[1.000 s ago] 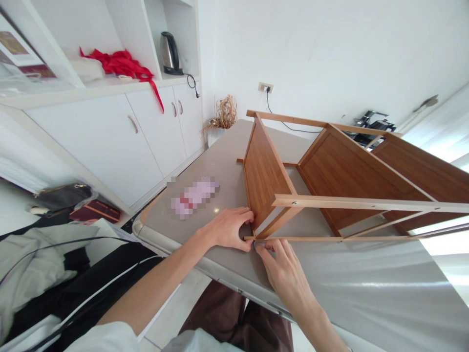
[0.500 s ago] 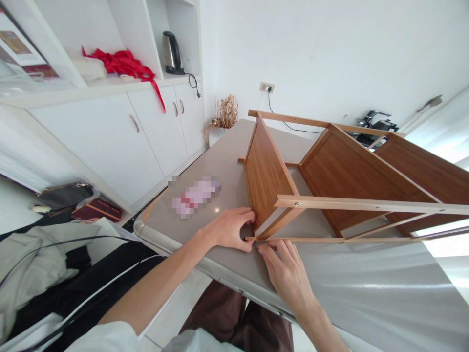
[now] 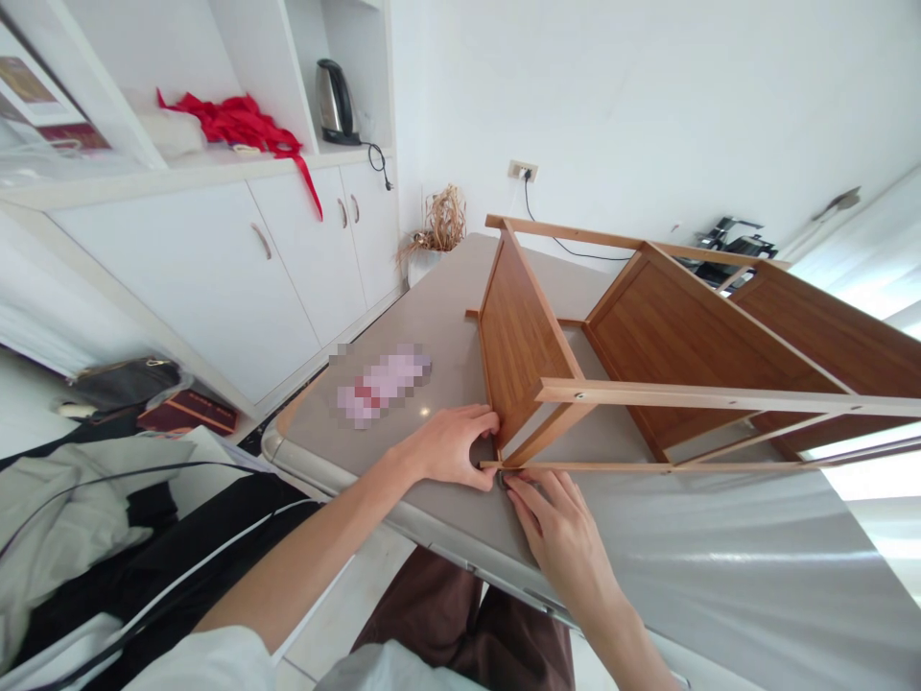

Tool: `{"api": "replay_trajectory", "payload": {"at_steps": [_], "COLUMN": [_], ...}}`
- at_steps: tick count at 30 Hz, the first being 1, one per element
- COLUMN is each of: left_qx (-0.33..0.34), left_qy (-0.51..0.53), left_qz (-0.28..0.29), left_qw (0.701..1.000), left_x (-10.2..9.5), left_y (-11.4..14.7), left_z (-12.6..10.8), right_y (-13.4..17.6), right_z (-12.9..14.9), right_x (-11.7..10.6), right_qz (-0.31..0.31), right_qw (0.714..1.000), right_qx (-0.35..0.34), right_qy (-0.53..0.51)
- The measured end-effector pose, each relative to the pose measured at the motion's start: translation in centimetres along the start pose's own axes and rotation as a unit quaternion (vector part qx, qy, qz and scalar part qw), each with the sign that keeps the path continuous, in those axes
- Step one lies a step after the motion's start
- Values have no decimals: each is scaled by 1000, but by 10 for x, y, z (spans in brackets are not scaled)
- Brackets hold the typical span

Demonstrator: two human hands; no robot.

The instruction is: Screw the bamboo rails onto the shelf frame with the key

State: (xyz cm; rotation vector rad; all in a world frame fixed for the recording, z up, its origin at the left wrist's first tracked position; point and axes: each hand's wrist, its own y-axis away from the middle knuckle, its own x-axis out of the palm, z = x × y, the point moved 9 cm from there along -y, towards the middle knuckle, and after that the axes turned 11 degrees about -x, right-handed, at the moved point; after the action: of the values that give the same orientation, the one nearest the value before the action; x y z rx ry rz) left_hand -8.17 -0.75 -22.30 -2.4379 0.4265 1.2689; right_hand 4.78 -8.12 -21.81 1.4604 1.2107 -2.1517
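A brown wooden shelf rack (image 3: 522, 326) lies on its side on the grey table (image 3: 323, 417), its panels standing upright between pale rails. My left hand (image 3: 453, 446) is closed around the near left corner of the rack, thumb on the end of the lowest rail and fingers by the end panel. Right beside it, my right hand (image 3: 554, 509) pinches at the outer side of that same rail end. A small dark piece shows at its fingertips, too small to name.
A blurred pink item (image 3: 385, 384) lies on the table left of the rack. White cabinets (image 3: 194, 259) stand at the left, with a kettle (image 3: 337, 104) and red ribbon (image 3: 241, 125) above. A dried plant (image 3: 444, 219) stands behind the table; a black cord (image 3: 561, 242) hangs from the wall socket.
The view has shifted very slightly. My right fingertips have turned a little at the rail end; my left hand keeps its hold and the rack stays put.
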Motion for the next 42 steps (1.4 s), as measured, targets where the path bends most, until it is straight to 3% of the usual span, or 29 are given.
{"api": "replay_trajectory", "payload": {"at_steps": [7,16,42], "left_qx": [2,2,-9], "left_qy": [1,2,2], "left_qz": [-1,3,6], "left_qw": [1000,1000,1000], "left_x": [0,0,-1], "left_y": [0,-1,0], "left_z": [-1,0,0], "right_y": [2,-1,-2], "right_z": [1,6,0], "right_x": [7,1,2], "right_qz": [32,21,1], "right_qw": [998,998,1000], "right_qx": [-28,-45,1], "right_qy": [-45,23,3]}}
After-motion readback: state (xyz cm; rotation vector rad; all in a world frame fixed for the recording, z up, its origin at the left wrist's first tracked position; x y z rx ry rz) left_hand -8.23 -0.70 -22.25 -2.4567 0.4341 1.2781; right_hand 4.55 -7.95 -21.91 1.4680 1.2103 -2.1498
